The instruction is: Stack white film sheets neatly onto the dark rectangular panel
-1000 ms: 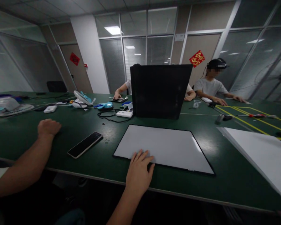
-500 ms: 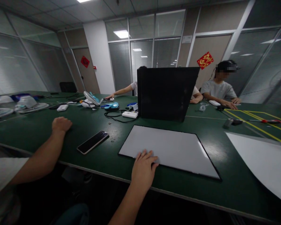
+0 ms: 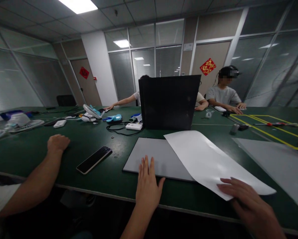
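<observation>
A thin grey-white panel with a black border (image 3: pixel 155 156) lies flat on the table in front of me. My left hand (image 3: pixel 148 189) is at its near edge, palm down, fingers stretched out and nothing in them. A glossy white sheet (image 3: pixel 203 156), slightly curved, covers the panel's right part and reaches out past it. At the sheet's near right edge is my right hand (image 3: pixel 248 202), closed on it with the fingertips on top; the thumb is mostly hidden.
Left of the panel lies a smartphone (image 3: pixel 94 160). A neighbour's fist (image 3: pixel 58 143) rests on the green table. Behind the panel stands a large black board (image 3: pixel 167 103). Another translucent sheet (image 3: pixel 275 162) lies at right, near yellow tape lines (image 3: pixel 275 134). Two people sit opposite.
My right hand has come into view with the white sheet, which now overlaps the panel from the right. My left hand's fingers have straightened. The camera view has shifted slightly.
</observation>
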The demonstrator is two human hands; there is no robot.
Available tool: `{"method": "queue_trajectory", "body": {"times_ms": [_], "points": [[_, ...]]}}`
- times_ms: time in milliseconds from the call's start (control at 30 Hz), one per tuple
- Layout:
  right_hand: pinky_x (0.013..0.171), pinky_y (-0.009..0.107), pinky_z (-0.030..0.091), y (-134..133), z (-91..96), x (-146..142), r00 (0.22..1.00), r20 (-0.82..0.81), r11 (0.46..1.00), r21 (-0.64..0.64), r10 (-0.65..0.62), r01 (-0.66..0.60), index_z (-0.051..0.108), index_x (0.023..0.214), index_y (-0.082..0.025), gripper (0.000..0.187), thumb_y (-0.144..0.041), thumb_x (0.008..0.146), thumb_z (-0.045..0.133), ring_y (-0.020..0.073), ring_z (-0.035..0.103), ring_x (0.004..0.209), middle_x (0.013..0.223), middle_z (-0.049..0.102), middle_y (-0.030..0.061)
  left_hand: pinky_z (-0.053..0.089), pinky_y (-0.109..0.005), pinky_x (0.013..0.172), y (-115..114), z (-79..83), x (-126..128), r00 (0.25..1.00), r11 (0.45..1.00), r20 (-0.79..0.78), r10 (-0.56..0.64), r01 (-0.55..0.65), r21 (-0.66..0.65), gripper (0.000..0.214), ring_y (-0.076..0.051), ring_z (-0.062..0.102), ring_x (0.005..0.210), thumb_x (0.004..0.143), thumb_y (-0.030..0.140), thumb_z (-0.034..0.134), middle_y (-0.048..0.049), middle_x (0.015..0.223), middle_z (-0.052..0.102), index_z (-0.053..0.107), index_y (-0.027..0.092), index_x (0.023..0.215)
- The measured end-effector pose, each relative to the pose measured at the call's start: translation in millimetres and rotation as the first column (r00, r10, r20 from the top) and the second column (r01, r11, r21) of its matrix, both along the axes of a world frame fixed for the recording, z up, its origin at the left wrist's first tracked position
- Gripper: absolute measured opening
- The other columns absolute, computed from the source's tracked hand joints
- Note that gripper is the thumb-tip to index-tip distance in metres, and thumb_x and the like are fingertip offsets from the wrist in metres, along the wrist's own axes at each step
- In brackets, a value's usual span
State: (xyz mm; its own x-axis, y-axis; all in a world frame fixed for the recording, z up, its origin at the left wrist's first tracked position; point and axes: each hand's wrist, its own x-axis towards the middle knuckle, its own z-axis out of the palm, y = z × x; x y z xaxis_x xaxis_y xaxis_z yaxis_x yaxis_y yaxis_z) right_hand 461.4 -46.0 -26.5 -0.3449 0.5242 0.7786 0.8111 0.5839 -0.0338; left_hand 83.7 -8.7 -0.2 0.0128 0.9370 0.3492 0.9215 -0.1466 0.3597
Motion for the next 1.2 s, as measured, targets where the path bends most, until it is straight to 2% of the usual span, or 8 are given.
{"method": "queue_trajectory", "body": {"times_ms": [100, 233, 400, 633, 800, 933, 1067, 1200], "points": [[0.112, 0.038, 0.053, 11.8, 5.0, -19.7, 0.997, 0.063, 0.997, 0.044, 0.053, -0.056, 0.068, 0.125, -0.029, 0.029, -0.020, 0.105, 0.049, 0.0186, 0.065, 0.126, 0.127, 0.072, -0.0061, 0.026, -0.064, 0.134, 0.5, -1.2, -1.1, 1.000, 1.000, -0.018, -0.004, 0.004, 0.009, 0.076, -0.038, 0.013, 0.167, 0.100, 0.029, 0.067, -0.0175, 0.180, 0.019, 0.036, 0.018, 0.169], [0.132, 0.031, 0.031, 2.7, 17.5, -21.1, 0.983, 0.059, 0.985, -0.033, 0.172, -0.170, 0.065, 0.127, -0.029, 0.036, -0.014, 0.100, 0.047, 0.0138, 0.057, 0.137, 0.127, 0.072, -0.0080, 0.025, -0.063, 0.134, 0.2, 0.4, -0.9, 0.999, 1.000, -0.037, -0.010, 0.010, -0.001, 0.075, -0.039, 0.014, 0.167, 0.099, 0.029, 0.068, -0.0167, 0.181, 0.019, 0.040, 0.024, 0.168], [0.124, 0.037, 0.045, -10.5, 22.9, -13.0, 0.959, -0.102, 0.955, -0.106, 0.266, -0.276, 0.064, 0.120, -0.030, 0.017, -0.032, 0.105, 0.056, 0.0210, 0.061, 0.133, 0.118, 0.074, -0.0041, 0.025, -0.063, 0.134, -1.0, 1.4, 0.0, 0.999, 1.000, -0.036, -0.014, 0.015, 0.024, 0.075, -0.038, 0.012, 0.167, 0.100, 0.026, 0.067, -0.0150, 0.182, 0.016, 0.039, 0.027, 0.169], [0.105, 0.063, 0.055, 2.7, 8.3, -14.2, 0.984, -0.174, 0.991, -0.130, -0.033, 0.011, 0.069, 0.110, -0.032, 0.018, -0.039, 0.102, 0.056, 0.0350, 0.059, 0.134, 0.138, 0.067, 0.0023, 0.022, -0.066, 0.134, -2.6, 6.2, -0.3, 0.997, 0.998, -0.058, -0.054, 0.054, 0.009, 0.036, -0.041, 0.019, 0.166, 0.101, 0.028, 0.068, -0.0082, 0.175, 0.038, 0.077, 0.034, 0.136], [0.086, 0.042, 0.063, 6.8, -5.0, -3.6, 0.950, -0.264, 0.966, -0.236, -0.165, 0.102, 0.073, 0.110, -0.031, 0.022, -0.040, 0.098, 0.057, 0.0253, 0.070, 0.115, 0.139, 0.065, 0.0013, 0.022, -0.067, 0.134, -2.9, 3.4, -2.1, 0.998, 0.999, -0.056, -0.034, 0.035, 0.030, 0.044, -0.042, 0.023, 0.165, 0.098, 0.025, 0.071, -0.0114, 0.173, 0.042, 0.073, 0.032, 0.141], [0.095, 0.046, 0.062, 10.0, -12.7, 3.1, 0.934, -0.285, 0.940, -0.321, -0.215, 0.119, 0.071, 0.109, -0.031, 0.026, -0.043, 0.095, 0.054, 0.0271, 0.068, 0.122, 0.139, 0.066, 0.0000, 0.020, -0.067, 0.134, -2.4, 0.5, -4.2, 0.996, 0.999, -0.085, -0.034, 0.037, 0.037, 0.055, -0.042, 0.025, 0.165, 0.091, 0.012, 0.071, -0.0106, 0.171, 0.044, 0.073, 0.034, 0.142], [0.089, 0.048, 0.065, 19.4, -17.8, -0.7, 0.926, -0.250, 0.912, -0.370, -0.282, 0.178, 0.072, 0.107, -0.028, 0.030, -0.044, 0.092, 0.052, 0.0308, 0.068, 0.121, 0.145, 0.063, 0.0037, 0.020, -0.068, 0.134, -2.3, -0.8, -4.7, 0.996, 0.999, -0.088, -0.028, 0.032, 0.040, 0.051, -0.042, 0.030, 0.163, 0.093, 0.016, 0.066, -0.0114, 0.166, 0.050, 0.073, 0.031, 0.141], [0.098, 0.053, 0.064, 25.8, -24.3, -5.7, 0.932, -0.189, 0.885, -0.415, -0.311, 0.211, 0.076, 0.118, -0.028, 0.039, -0.049, 0.096, 0.051, 0.0317, 0.069, 0.118, 0.147, 0.061, 0.0058, 0.017, -0.069, 0.134, -3.3, -0.2, -3.0, 0.998, 0.999, -0.069, 0.007, -0.003, 0.053, 0.052, -0.042, 0.027, 0.164, 0.092, 0.021, 0.069, -0.0133, 0.166, 0.049, 0.070, 0.027, 0.144]]}}
